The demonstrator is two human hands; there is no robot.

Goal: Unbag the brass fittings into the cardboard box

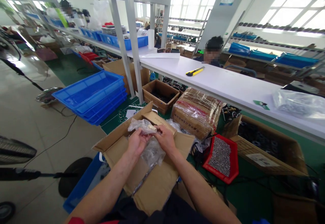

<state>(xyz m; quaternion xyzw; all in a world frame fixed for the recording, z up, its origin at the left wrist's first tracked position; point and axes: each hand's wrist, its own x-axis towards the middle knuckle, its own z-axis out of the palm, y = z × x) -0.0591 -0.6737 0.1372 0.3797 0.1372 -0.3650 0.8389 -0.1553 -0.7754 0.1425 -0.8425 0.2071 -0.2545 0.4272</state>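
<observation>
**Clear, crinkled plastic bag (139, 125) in my grip**

My left hand (135, 142) has thumb + fingers clamped on the bag's near edge; my right hand (165, 140) pinches its right end, fingertips nearly meeting the left's. A small pale bit (152, 127) shows by my right fingertips (too blurry to name, tbh). Directly under both hands: a second loose, clear plastic bag (152, 153), lying in an open brown cardboard carton (162, 186) w/ flaps spread.

To the R of my right hand, a red plastic bin (234, 159) w/ lots of tiny grey parts (220, 154). Ahead-R of that hand, approx. midway to the table, a taped, film-wrapped brown cardboard box (193, 112). Ahead-L of my left hand, a stack of blue plastic crates (101, 99). Well beyond both hands, a long white worktop (228, 81) w/ a yellow-and-black box cutter (195, 71) on it; a co-worker (215, 42) is on its far side.
</observation>
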